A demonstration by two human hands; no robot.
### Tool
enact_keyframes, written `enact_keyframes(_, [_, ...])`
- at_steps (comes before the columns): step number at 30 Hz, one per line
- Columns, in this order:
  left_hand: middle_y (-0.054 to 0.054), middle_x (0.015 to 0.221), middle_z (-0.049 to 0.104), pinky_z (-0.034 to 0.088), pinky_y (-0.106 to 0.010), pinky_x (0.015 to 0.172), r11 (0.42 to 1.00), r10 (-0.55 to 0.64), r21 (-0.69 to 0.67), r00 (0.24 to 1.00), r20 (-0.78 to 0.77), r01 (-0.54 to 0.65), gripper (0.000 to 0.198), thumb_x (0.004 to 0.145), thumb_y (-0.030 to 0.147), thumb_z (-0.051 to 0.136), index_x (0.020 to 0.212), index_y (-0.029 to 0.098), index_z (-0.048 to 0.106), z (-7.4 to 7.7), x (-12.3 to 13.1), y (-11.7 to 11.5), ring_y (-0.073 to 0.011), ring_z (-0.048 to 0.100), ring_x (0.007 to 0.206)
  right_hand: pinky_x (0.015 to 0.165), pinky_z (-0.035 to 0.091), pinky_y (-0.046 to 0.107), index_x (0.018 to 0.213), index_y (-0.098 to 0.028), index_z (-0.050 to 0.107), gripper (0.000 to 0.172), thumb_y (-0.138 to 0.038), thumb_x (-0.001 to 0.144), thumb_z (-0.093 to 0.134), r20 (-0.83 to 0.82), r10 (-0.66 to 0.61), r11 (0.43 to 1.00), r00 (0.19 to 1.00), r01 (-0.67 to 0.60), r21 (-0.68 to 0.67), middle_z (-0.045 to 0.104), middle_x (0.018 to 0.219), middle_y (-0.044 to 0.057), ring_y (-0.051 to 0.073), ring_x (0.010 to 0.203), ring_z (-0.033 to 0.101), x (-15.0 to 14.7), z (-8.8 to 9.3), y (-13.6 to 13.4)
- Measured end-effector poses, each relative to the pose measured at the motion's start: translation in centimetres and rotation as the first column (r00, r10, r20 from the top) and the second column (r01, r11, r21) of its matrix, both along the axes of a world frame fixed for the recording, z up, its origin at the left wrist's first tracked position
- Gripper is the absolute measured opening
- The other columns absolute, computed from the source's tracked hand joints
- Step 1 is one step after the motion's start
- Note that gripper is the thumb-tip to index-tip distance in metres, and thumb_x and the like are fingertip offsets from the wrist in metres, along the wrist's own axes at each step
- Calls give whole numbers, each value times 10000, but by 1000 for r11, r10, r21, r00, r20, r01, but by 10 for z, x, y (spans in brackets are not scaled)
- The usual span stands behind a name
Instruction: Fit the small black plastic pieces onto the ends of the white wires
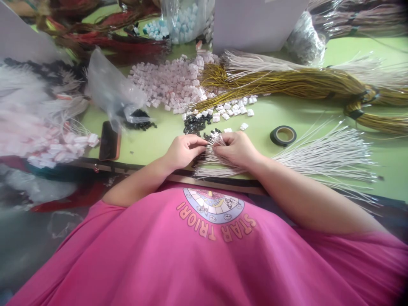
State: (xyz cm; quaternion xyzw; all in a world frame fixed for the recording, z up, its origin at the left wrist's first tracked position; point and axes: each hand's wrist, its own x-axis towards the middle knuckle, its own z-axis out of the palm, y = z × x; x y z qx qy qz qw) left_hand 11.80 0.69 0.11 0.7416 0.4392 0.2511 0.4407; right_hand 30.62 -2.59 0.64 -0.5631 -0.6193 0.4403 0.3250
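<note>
My right hand [236, 148] is curled around a fan of thin white wires [213, 163] near the table's front edge. The metal tips of these wires stick up between my two hands. My left hand [182, 150] pinches at those tips with thumb and forefinger. A small heap of black connector pieces [195, 124] lies just beyond my fingers, with loose white connector pieces [234, 108] behind it.
A big pile of pale pink connectors [174, 83] lies mid-table. Yellow wire bundles [287, 83] and more white wires [331, 155] spread to the right. A black tape roll [283, 135], a phone [109, 140], a clear plastic bag [111, 91] and a white box [255, 23] stand around.
</note>
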Motion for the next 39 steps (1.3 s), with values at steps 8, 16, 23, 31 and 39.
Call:
enact_keyframes(8, [-51,879,706,516,-280,784,995,-18,-98,997,74,26,191,730,275,673,872,152,704,-4,0,1,-140,646,798,563,345,220,586,-132,586,115,-208,657,535,-37,46,998,998,-48,-29,518,572,-22,84,565,447,0,0,0])
enact_keyframes(16, [-50,836,699,511,-275,723,998,-34,-43,999,19,34,171,739,274,661,853,153,705,-2,7,-4,-141,637,744,542,316,216,526,-143,511,170,-230,662,566,-37,76,997,996,-76,-15,424,521,-43,68,536,382,-1,-4,1])
enact_keyframes(23, [-52,892,660,485,-288,781,972,-74,210,989,-127,100,127,778,242,624,863,170,685,4,-6,2,-147,605,832,595,388,241,672,-131,655,182,-299,674,585,-28,19,1000,999,-20,-18,601,659,14,115,627,503,1,0,1])
enact_keyframes(31, [-48,907,649,457,-298,738,966,28,237,869,-495,105,151,826,248,547,898,177,659,21,-47,16,-146,570,762,603,417,271,721,-131,677,165,-261,635,622,-94,9,972,996,-30,-232,635,671,35,138,622,534,10,10,4])
enact_keyframes(39, [-50,983,614,452,-313,824,959,-57,208,851,-522,192,172,827,242,518,948,196,633,-6,-31,13,-172,578,882,493,349,246,653,-147,603,85,-221,624,573,-77,7,963,997,-27,-269,554,542,-9,95,495,470,7,9,3])
